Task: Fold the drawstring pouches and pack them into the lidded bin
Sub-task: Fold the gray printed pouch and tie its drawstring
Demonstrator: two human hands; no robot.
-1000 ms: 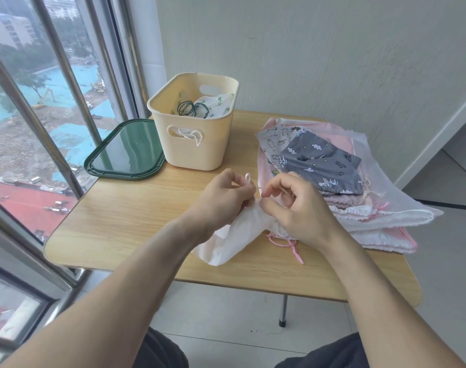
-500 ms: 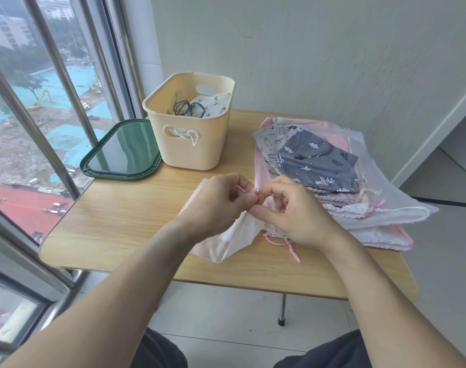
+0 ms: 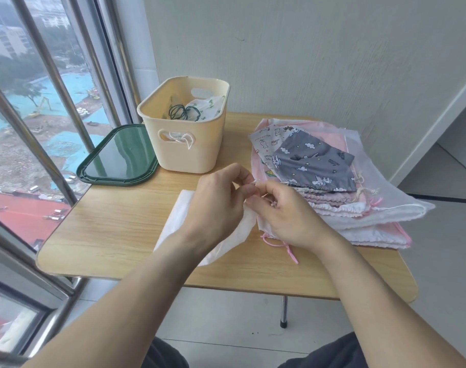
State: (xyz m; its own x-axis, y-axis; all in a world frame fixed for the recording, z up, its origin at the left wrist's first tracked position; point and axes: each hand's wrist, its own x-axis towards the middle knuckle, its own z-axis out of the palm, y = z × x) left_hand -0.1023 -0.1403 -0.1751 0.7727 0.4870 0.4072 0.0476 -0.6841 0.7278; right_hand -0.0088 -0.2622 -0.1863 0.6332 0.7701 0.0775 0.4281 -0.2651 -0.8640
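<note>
My left hand (image 3: pixel 218 205) and right hand (image 3: pixel 287 213) meet over the white pouch (image 3: pixel 178 221) on the worktop (image 3: pixel 115 235), fingers pinching its drawstring near the cream bin (image 3: pixel 186 144).

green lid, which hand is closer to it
Left. The left hand works right of the green lid, across bare table; the right hand sits farther right, by the pouch stack.
</note>
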